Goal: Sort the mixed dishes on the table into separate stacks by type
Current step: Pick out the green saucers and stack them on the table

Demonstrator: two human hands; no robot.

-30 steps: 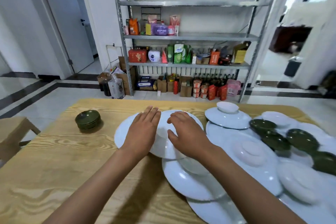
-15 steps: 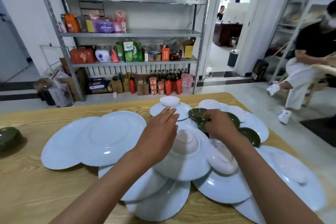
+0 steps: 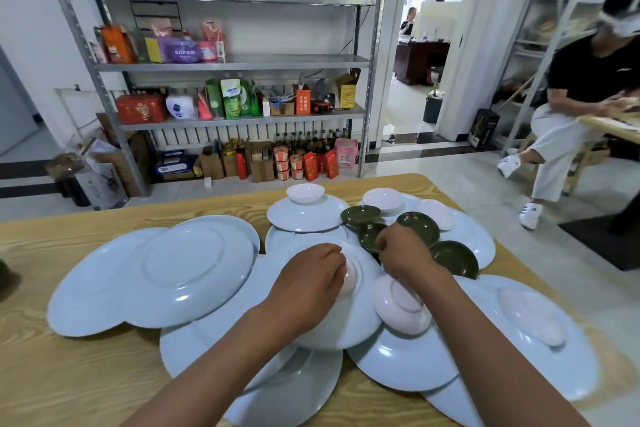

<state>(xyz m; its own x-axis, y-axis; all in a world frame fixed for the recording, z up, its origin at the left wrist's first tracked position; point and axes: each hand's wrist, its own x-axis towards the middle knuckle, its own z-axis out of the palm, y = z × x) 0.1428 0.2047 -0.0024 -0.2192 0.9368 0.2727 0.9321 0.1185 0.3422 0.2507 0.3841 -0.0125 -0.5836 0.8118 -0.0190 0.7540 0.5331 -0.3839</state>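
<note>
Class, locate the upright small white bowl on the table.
In the head view, the small white bowl stands upright at the table's far edge, on a white plate, just left of the green dishes.

White plates (image 3: 194, 270) overlapping across the wooden table; small green dishes (image 3: 417, 227) clustered at far right

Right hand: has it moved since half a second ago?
Barely: the right hand stays over the same green dish, fingers now curled on its rim.

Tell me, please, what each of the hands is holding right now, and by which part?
The right hand pinches a small dark green dish by its near rim. The left hand grips the raised foot of an upturned white bowl.
</note>
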